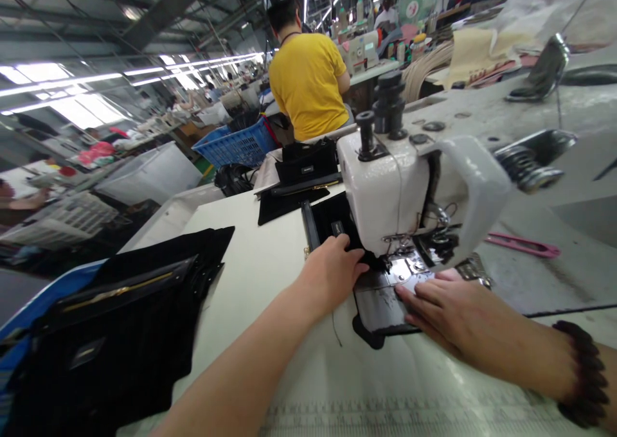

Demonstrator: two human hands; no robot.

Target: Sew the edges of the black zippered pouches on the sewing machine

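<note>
A white sewing machine (pixel 380 186) stands in front of me, its needle area low over a shiny metal plate (pixel 380 308). My left hand (pixel 332 270) is left of the needle, its fingers curled on a black fabric piece (pixel 324 213) with a small label and a strip along its left side. Part of that piece is hidden behind the machine head. Right of the needle, my right hand (pixel 448 305) rests with stretched fingers on the metal plate. Its thumb side is partly hidden, and I see nothing held in it.
Black fabric pieces with gold zippers (pixel 120 315) are stacked at the left, over a blue container (pixel 53 295). More black pieces (pixel 303 173) lie behind the machine. Pink thread snips (pixel 523 244) lie at the right. A person in a yellow shirt (pixel 308 83) sits ahead near a blue basket (pixel 236 142).
</note>
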